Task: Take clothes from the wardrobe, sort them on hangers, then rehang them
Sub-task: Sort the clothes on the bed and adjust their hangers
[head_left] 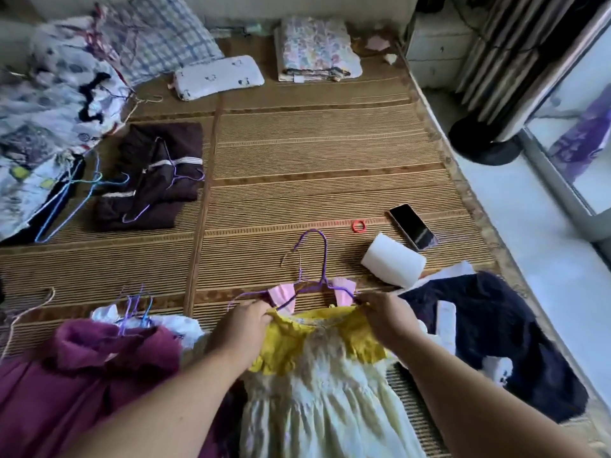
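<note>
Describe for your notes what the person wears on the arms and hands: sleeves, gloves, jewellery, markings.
Nothing worn shows. The left hand and right hand are ungloved, both forearms bare to the picture's bottom edge: no sleeve, watch, bracelet or marking visible.

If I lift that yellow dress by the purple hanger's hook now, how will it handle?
Likely floppy: the yellow dress bunches where the left hand and right hand grip its neckline, so it should drape and swing. Probably light; the fabric looks thin. The purple hanger is thin wire, so it may tilt and let a shoulder slip.
</note>
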A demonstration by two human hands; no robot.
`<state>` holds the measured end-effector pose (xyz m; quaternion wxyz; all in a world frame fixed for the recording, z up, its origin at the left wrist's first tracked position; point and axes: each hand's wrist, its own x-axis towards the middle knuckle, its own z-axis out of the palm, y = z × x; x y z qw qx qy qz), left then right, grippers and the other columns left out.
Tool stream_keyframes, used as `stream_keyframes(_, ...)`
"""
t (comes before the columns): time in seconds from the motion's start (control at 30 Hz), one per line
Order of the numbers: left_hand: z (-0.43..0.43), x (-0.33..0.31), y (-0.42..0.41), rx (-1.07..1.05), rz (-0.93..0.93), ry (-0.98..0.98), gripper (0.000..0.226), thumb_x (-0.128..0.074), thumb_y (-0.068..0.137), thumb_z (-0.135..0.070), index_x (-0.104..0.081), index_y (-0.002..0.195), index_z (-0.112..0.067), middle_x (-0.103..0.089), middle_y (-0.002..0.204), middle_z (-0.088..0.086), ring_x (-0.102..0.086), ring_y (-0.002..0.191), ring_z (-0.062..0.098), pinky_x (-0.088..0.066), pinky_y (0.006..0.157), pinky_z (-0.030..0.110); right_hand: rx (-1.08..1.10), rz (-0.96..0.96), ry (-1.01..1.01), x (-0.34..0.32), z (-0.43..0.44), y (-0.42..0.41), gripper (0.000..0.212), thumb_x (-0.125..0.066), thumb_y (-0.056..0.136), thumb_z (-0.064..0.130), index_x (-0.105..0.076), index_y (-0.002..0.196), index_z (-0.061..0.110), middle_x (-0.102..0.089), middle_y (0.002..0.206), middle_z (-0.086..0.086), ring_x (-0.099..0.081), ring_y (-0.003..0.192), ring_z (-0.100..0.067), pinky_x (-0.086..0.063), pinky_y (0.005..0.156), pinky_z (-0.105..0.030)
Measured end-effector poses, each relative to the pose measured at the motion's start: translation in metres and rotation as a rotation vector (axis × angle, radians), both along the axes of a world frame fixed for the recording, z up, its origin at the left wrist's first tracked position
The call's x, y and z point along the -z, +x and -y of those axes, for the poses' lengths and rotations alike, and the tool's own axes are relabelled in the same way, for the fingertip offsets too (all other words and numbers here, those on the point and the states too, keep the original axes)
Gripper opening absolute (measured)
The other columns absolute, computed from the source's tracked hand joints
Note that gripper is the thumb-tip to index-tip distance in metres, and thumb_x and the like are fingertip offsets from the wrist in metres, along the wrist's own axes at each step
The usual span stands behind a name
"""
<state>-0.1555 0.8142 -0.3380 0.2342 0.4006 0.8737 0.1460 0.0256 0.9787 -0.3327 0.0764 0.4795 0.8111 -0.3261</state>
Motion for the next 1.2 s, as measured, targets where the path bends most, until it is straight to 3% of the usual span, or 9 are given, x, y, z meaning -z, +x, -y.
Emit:
stream_keyframes(0.1,-0.011,0.033,-0.011,-0.010,0.003,-0.063,0.012,-0.056,0.089,-0.020,-0.063,0.090,-0.010,-0.065,0.098,0.011,-0.058,0.098,0.033,-0.043,0.078,0.036,-0.040,0.019,-0.058,0.038,-0.017,-0.017,0.031,-0.052,0.092,0.016,-0.065,0.117,0.026,-0.066,0.118,-0.003,-0.059,0.110,-0.024,-0.042,0.082,-0.025)
stream_keyframes(0.17,-0.017,0.049,-0.016,-0.062,0.002,-0.070,0.017,-0.058,0.089,-0.021,-0.066,0.102,-0.015,-0.062,0.107,0.008,-0.057,0.104,0.030,-0.043,0.084,0.033,-0.058,0.045,-0.063,0.061,-0.024,-0.028,0.031,-0.050,0.094,0.018,-0.062,0.121,0.026,-0.066,0.118,-0.005,-0.060,0.108,-0.026,-0.045,0.084,-0.028)
stream_keyframes(0.3,-0.022,0.060,-0.018,-0.144,-0.037,-0.014,0.042,-0.064,0.084,-0.028,-0.057,0.126,-0.026,-0.050,0.128,0.003,-0.049,0.118,0.023,-0.039,0.100,0.029,-0.106,0.072,-0.070,0.077,-0.027,-0.043,0.046,-0.048,0.095,0.020,-0.041,0.141,0.025,-0.047,0.142,-0.006,-0.045,0.129,-0.024,-0.037,0.097,-0.027)
stream_keyframes(0.4,-0.015,0.050,-0.014,-0.121,0.017,-0.060,0.058,-0.063,0.083,-0.032,-0.043,0.138,-0.029,-0.038,0.144,0.002,-0.037,0.133,0.021,-0.030,0.110,0.030,-0.248,0.084,-0.056,0.065,-0.016,-0.045,0.056,-0.050,0.094,0.024,-0.029,0.146,0.029,-0.030,0.153,0.001,-0.032,0.138,-0.019,-0.032,0.106,-0.027)
stream_keyframes(0.53,0.015,0.017,-0.016,-0.118,0.058,-0.056,0.065,-0.059,0.085,-0.036,-0.032,0.144,-0.030,-0.025,0.153,0.001,-0.025,0.140,0.016,-0.025,0.113,0.028,-0.375,0.082,0.007,0.027,0.014,-0.056,0.057,-0.053,0.091,0.032,-0.030,0.143,0.038,-0.029,0.152,0.007,-0.039,0.134,-0.019,-0.039,0.098,-0.029)
stream_keyframes(0.63,0.054,-0.013,-0.022,-0.114,0.054,-0.047,0.064,-0.056,0.086,-0.037,-0.031,0.145,-0.029,-0.024,0.153,-0.001,-0.026,0.140,0.016,-0.029,0.112,0.032,-0.466,0.010,0.011,-0.006,0.056,-0.072,0.058,-0.055,0.090,0.031,-0.033,0.143,0.035,-0.030,0.151,0.009,-0.033,0.137,-0.014,-0.035,0.107,-0.029)
stream_keyframes(0.93,0.273,-0.116,-0.087,-0.148,-0.010,0.104,0.061,-0.047,0.080,-0.039,-0.040,0.140,-0.030,-0.034,0.146,-0.008,-0.034,0.134,0.009,-0.028,0.108,0.020,-0.760,-0.114,0.083,-0.113,0.285,-0.181,0.058,-0.054,0.087,0.038,-0.031,0.140,0.044,-0.034,0.146,0.010,-0.044,0.129,-0.021,-0.040,0.103,-0.031)
stream_keyframes(1.07,0.428,-0.144,-0.136,-0.179,-0.086,0.064,0.074,-0.042,0.073,-0.058,-0.039,0.141,-0.029,-0.037,0.147,-0.005,-0.036,0.135,0.012,-0.029,0.111,0.024,-0.736,-0.170,0.082,-0.141,0.410,-0.233,0.064,-0.057,0.081,0.037,-0.034,0.140,0.039,-0.034,0.147,0.007,-0.047,0.127,-0.024,-0.043,0.102,-0.036)
stream_keyframes(1.2,0.576,-0.180,-0.182,-0.220,-0.193,-0.071,0.063,-0.051,0.087,-0.048,-0.030,0.145,-0.035,-0.024,0.154,-0.007,-0.028,0.140,0.012,-0.028,0.110,0.026,-0.704,-0.175,0.010,-0.157,0.527,-0.288,0.065,-0.059,0.082,0.033,-0.034,0.142,0.034,-0.035,0.146,0.002,-0.046,0.126,-0.019,-0.041,0.104,-0.032)
